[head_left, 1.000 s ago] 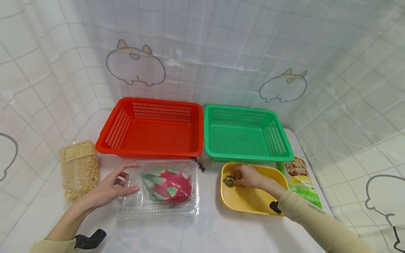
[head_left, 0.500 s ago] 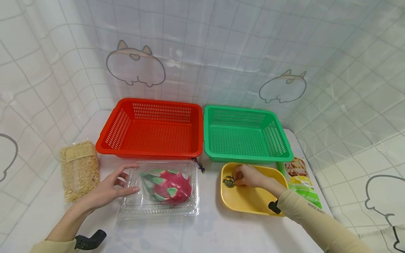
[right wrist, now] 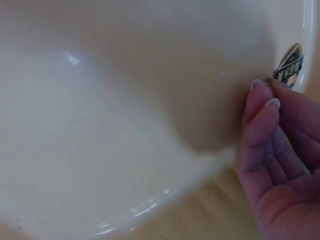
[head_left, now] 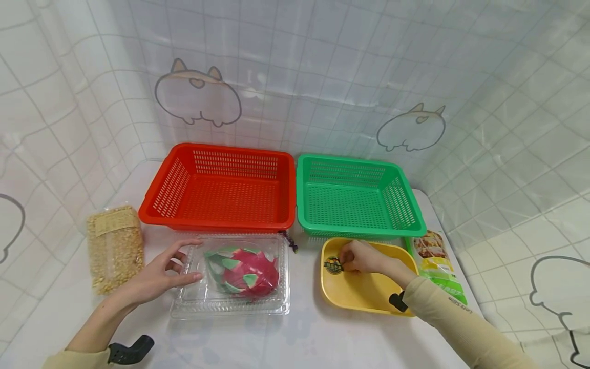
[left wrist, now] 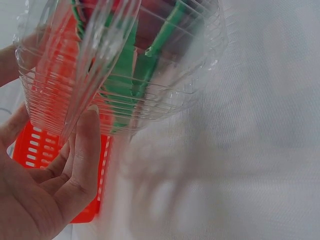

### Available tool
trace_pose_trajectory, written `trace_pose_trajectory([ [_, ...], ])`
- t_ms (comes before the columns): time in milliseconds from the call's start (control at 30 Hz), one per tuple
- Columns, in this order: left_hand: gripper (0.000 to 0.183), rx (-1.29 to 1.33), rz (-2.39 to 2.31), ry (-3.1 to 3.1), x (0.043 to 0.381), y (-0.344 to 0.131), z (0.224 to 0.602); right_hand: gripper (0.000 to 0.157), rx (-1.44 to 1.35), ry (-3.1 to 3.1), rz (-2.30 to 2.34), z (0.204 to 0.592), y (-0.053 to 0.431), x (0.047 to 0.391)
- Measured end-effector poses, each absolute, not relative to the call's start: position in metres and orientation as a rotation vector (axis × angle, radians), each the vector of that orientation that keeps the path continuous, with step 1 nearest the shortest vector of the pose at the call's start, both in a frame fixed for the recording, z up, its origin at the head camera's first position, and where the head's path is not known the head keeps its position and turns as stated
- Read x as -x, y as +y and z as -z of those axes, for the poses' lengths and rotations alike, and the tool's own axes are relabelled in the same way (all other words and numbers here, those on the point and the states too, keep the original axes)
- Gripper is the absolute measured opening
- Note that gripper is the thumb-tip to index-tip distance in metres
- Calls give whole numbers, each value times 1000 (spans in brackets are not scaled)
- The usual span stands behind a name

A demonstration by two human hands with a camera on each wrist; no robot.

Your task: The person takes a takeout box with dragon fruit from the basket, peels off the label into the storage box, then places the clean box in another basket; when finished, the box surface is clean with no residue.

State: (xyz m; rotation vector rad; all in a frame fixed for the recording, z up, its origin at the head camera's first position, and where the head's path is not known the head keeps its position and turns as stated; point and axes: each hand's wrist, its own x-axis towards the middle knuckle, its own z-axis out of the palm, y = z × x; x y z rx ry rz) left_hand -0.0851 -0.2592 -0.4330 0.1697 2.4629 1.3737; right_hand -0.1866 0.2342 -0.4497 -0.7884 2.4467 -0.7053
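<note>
At the left edge of a clear plastic clamshell box [head_left: 195, 300] my left hand [head_left: 154, 274] rests, thumb and index finger spread against it. A pink and green dragon fruit [head_left: 253, 274] lies under the clear lid. In the left wrist view the thumb [left wrist: 89, 145] touches the box's ridged side. Inside a shallow yellow tray [head_left: 364, 300], my right hand [head_left: 361, 256] pinches the edge of a small dark label [right wrist: 290, 67] with printed characters. The head view shows that label at the tray's left end, partly covered by the fingertips.
Behind stand a red basket [head_left: 221, 225] and a green basket [head_left: 359, 230], side by side. A bag of yellow kernels [head_left: 115, 251] lies far left, a green food packet [head_left: 438, 261] far right. A small dark stem-like piece [head_left: 289, 240] lies between box and tray. Curtains surround the table.
My left hand stays where it was. The right fingertips shift slightly rightward, and a little more of the label shows; the baskets, box and tray keep their places.
</note>
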Motion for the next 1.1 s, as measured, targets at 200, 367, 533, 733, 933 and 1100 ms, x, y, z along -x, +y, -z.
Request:
trace_pose_trajectory([
  [200,73,-161,-1377,2454,85,-260,434,14,752,2413,705,445,234,183],
  [367,73,-166,-1375,2448,85,-260,434,17,760,2405,699,440,234,181],
  [533,74,-151,-1376,2445,86,-260,433,19,746,2382,716,437,235,180],
  [733,74,-147,-1379,2429,86,-259,433,26,739,2413,673,431,233,178],
  [933,73,-178,-1397,2437,86,-260,433,22,658,2481,834,408,216,171],
  [1100,73,-174,-1401,2431,86,-260,433,20,546,2432,1081,393,195,159],
])
